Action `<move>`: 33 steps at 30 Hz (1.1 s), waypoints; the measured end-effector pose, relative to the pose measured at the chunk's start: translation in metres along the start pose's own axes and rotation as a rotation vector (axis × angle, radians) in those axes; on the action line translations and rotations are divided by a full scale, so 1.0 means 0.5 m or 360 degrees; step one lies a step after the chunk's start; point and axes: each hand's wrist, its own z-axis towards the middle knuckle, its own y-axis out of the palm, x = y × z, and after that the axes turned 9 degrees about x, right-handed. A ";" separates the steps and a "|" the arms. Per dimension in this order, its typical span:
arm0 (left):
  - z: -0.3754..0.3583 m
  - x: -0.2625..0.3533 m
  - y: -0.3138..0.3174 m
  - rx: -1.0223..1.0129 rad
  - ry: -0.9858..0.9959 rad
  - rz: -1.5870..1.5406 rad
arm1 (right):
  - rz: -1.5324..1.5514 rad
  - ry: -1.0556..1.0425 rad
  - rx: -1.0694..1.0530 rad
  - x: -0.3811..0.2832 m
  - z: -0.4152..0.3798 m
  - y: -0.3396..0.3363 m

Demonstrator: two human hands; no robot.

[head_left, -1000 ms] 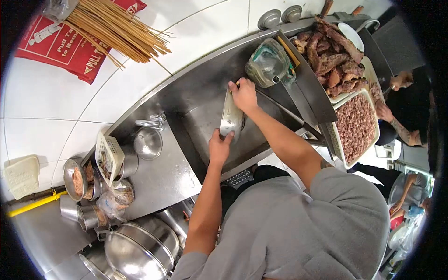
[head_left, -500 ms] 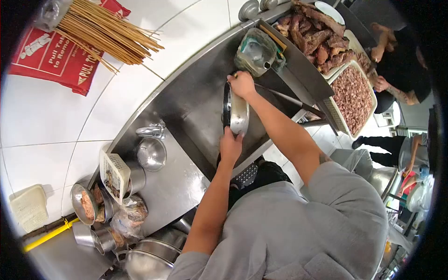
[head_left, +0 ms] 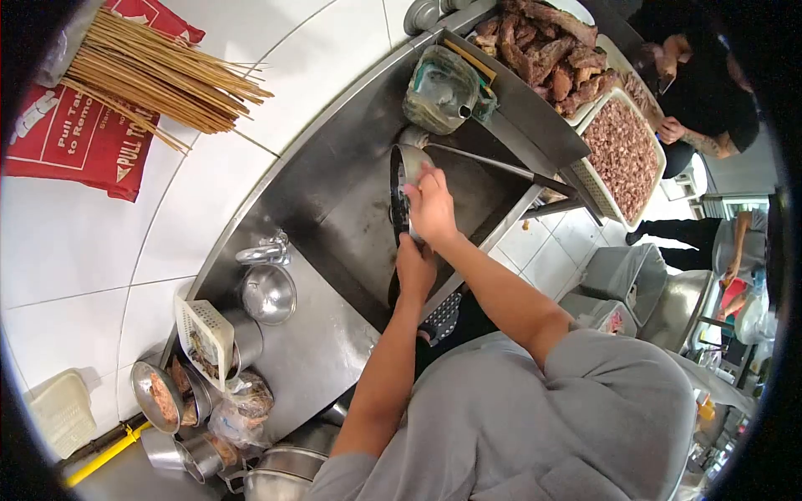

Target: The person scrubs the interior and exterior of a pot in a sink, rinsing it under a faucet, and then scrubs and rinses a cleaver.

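A round metal pan [head_left: 398, 200] with a dark rim stands on edge over the steel sink [head_left: 351, 213], seen almost side-on. My left hand [head_left: 415, 265] is closed on its near edge. Against the pan's silvery side, my right hand [head_left: 432, 207] has its fingers bunched and bent; I cannot tell what is inside them. Just past the pan's far edge lies a long-handled metal utensil [head_left: 484, 160], its handle reaching over the sink's right edge. A cloudy plastic jug [head_left: 440, 90] sits in the far corner of the sink.
Left of the sink, the steel counter [head_left: 322, 338] carries a metal bowl [head_left: 269, 294] and a white perforated basket [head_left: 205, 342]. Meat pieces [head_left: 551, 58] and a crate of chopped meat [head_left: 620, 150] are at the upper right, beside another person [head_left: 697, 92]. Skewers [head_left: 159, 71] lie at upper left.
My right hand has left the pan's far edge and moved nearer, onto its side, close to my left hand. The long-handled utensil shows more now. The whole view has shifted slightly.
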 end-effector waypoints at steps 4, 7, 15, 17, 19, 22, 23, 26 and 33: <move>-0.006 -0.009 0.012 -0.0011 -0.0070 0.0178 | -0.0298 0.0038 -0.0252 0.055 0.091 0.057; -0.009 -0.012 0.003 0.0044 -0.0042 0.0178 | -0.0236 0.0236 -0.0262 -0.004 0.066 0.032; -0.003 -0.006 0.014 0.0166 -0.0076 0.0067 | -0.0234 0.0004 -0.0243 0.007 0.085 0.051; -0.003 -0.005 0.005 0.0171 -0.0018 0.0091 | -0.0178 -0.0127 -0.0136 0.014 0.038 0.044; 0.010 -0.053 0.021 0.0173 0.0049 0.0116 | -0.0034 -0.0253 -0.0050 -0.028 -0.043 -0.010; 0.012 -0.141 0.057 0.0078 -0.0238 -0.0465 | -0.0002 -0.0254 0.0014 -0.009 -0.002 0.024; 0.005 -0.068 0.021 0.0150 -0.0098 -0.0232 | -0.0096 0.0078 -0.0159 -0.007 0.065 0.056; 0.012 -0.030 -0.004 0.0189 -0.0046 0.0023 | -0.0178 0.0229 -0.0279 -0.018 0.040 0.056; 0.014 -0.037 -0.025 0.0160 -0.0136 0.0070 | -0.0019 -0.0175 -0.0207 -0.066 0.062 0.079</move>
